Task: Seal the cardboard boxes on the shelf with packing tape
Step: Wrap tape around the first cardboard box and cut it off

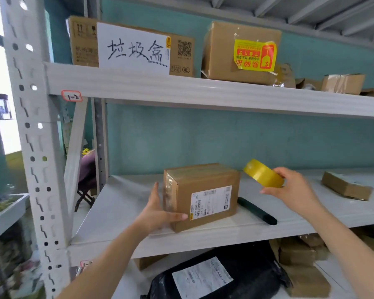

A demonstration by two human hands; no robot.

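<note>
A small cardboard box (pixel 205 190) with a white shipping label on its front stands on the middle shelf (pixel 121 203). My left hand (pixel 158 212) holds the box at its left front corner, fingers up the left side and thumb along the front bottom edge. My right hand (pixel 294 188) grips a roll of yellowish packing tape (pixel 262 173) in the air just right of the box and slightly above its top. A flat, smaller cardboard box (pixel 347 185) lies on the same shelf at the far right.
A dark pen-like tool (pixel 257 211) lies on the shelf right of the box. The upper shelf holds a box with a handwritten sheet (pixel 132 46), a box with a yellow sticker (pixel 242 52) and smaller cartons. Below lie a black mailer bag (pixel 246 275) and brown parcels. A steel upright (pixel 30 126) stands left.
</note>
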